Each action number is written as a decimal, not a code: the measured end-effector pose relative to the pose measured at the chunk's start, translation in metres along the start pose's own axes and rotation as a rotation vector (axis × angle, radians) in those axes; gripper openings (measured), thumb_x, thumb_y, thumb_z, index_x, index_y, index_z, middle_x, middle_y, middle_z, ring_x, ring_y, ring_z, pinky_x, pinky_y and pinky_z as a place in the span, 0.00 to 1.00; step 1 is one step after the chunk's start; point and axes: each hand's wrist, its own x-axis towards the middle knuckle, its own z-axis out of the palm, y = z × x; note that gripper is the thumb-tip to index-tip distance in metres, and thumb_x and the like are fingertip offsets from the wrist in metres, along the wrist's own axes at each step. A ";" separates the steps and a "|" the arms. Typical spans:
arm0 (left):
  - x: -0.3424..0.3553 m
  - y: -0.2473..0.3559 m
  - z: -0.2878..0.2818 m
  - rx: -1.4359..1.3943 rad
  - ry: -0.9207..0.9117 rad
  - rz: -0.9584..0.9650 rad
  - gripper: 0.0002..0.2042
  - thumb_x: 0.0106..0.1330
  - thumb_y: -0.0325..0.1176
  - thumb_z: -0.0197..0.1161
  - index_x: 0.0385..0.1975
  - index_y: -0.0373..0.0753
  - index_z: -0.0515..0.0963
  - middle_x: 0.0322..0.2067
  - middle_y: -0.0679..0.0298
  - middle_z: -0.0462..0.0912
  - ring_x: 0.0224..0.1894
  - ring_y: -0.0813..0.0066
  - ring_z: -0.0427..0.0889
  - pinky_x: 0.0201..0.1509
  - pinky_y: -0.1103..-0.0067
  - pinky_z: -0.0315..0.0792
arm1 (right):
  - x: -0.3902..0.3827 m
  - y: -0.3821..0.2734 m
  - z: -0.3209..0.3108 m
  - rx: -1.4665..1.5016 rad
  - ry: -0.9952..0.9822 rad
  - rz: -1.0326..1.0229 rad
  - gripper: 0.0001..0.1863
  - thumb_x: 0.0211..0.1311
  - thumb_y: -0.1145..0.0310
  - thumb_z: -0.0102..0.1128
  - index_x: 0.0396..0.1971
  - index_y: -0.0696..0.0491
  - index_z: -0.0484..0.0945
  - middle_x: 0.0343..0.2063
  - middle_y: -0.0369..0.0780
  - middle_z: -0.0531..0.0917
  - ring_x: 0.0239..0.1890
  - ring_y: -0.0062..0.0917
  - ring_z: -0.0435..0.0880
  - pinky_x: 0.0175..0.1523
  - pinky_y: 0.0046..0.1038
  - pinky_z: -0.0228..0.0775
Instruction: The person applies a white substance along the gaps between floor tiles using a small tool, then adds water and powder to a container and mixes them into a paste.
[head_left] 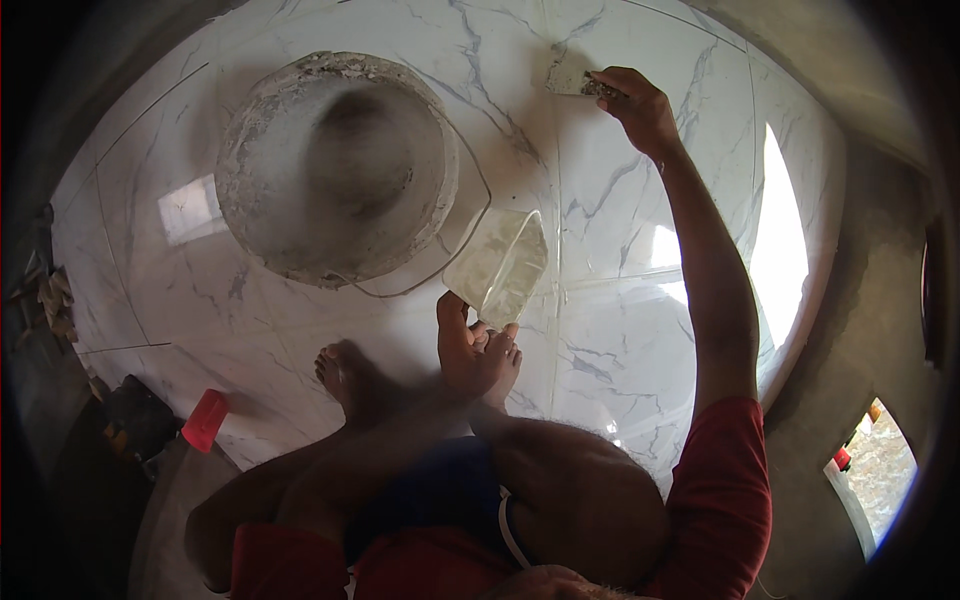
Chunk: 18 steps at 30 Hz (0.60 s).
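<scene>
While right hand (640, 105) pinches scraper (585, 87) on tile joint, left hand (470, 350) grips clear tub (500, 265).

I see a floor (620, 330) of glossy white marble-look tiles with grey veins filling most of the frame, thin joints running between them. A round grey bucket (335, 165), crusted with mortar, stands on it at upper left. A clear plastic tub (497, 265) sits just right of it, near centre. A red cup (205, 420) lies at lower left by the tile edge. A grey smear (565, 78) marks a joint at top centre. My bare foot (345, 375) rests below the bucket.
</scene>
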 end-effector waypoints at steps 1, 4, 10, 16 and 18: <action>0.000 0.000 0.001 -0.019 -0.009 -0.018 0.33 0.55 0.17 0.65 0.62 0.27 0.59 0.57 0.50 0.62 0.66 0.57 0.66 0.63 0.60 0.76 | 0.002 0.004 0.001 0.001 0.001 0.002 0.22 0.58 0.80 0.66 0.53 0.49 0.83 0.51 0.36 0.83 0.53 0.24 0.82 0.58 0.26 0.75; 0.000 -0.001 0.002 -0.042 -0.011 -0.028 0.34 0.54 0.16 0.63 0.63 0.28 0.59 0.57 0.50 0.62 0.66 0.56 0.66 0.63 0.58 0.76 | 0.003 0.012 0.003 0.055 -0.037 0.010 0.21 0.58 0.80 0.66 0.52 0.50 0.84 0.51 0.36 0.83 0.53 0.24 0.82 0.59 0.26 0.75; 0.000 0.006 0.007 -0.023 -0.048 -0.071 0.35 0.55 0.16 0.63 0.65 0.27 0.56 0.59 0.50 0.60 0.67 0.57 0.65 0.65 0.57 0.74 | -0.012 0.023 -0.019 0.043 -0.062 0.084 0.19 0.61 0.78 0.65 0.52 0.52 0.83 0.51 0.40 0.84 0.50 0.27 0.84 0.56 0.28 0.77; 0.003 -0.002 0.000 0.027 -0.066 0.009 0.35 0.57 0.18 0.65 0.65 0.29 0.58 0.59 0.50 0.60 0.66 0.58 0.66 0.64 0.60 0.75 | 0.014 -0.042 0.003 -0.574 0.122 -0.316 0.12 0.65 0.68 0.61 0.46 0.52 0.82 0.41 0.40 0.85 0.42 0.35 0.85 0.48 0.36 0.82; 0.005 0.000 -0.002 0.019 -0.084 0.012 0.35 0.57 0.18 0.65 0.66 0.29 0.58 0.59 0.50 0.60 0.66 0.58 0.66 0.63 0.60 0.76 | 0.021 -0.051 0.020 -0.712 0.118 -0.315 0.09 0.66 0.68 0.60 0.44 0.53 0.81 0.39 0.39 0.84 0.41 0.35 0.85 0.47 0.36 0.82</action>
